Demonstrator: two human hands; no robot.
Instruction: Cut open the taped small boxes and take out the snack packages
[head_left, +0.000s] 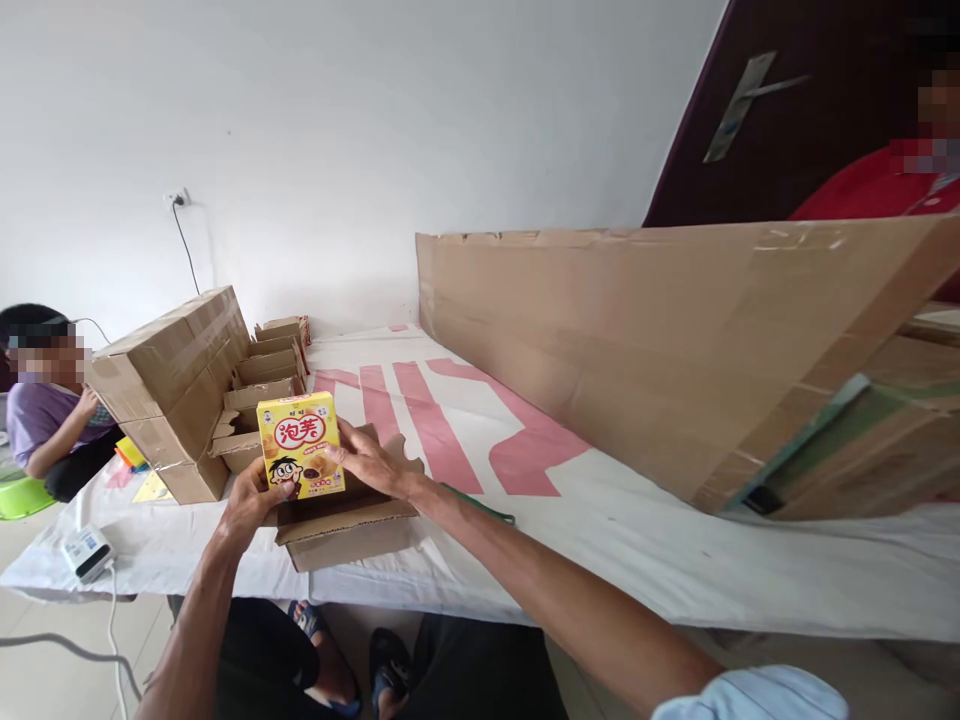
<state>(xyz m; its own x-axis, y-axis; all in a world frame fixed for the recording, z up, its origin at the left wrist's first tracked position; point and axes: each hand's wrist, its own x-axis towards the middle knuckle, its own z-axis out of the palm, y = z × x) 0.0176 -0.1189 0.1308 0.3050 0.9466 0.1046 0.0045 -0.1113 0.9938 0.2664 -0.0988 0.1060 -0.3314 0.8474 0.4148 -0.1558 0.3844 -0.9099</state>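
Showing red characters and a cartoon figure, the yellow box point(304, 455) was pinched between the left hand point(250, 500), at its lower left corner, and the right hand point(367, 458), at its right edge. Its back was hidden, and it partly covered the open carton point(349, 545) beyond.

dark door point(847, 45), metal handle point(741, 106) | wall socket point(169, 202), black plug point(179, 201) inserted | white device point(88, 555), white cable point(113, 605) attached

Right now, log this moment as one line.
left hand: holding yellow box | right hand: holding same box | nearby: open carton | surface: white cloth
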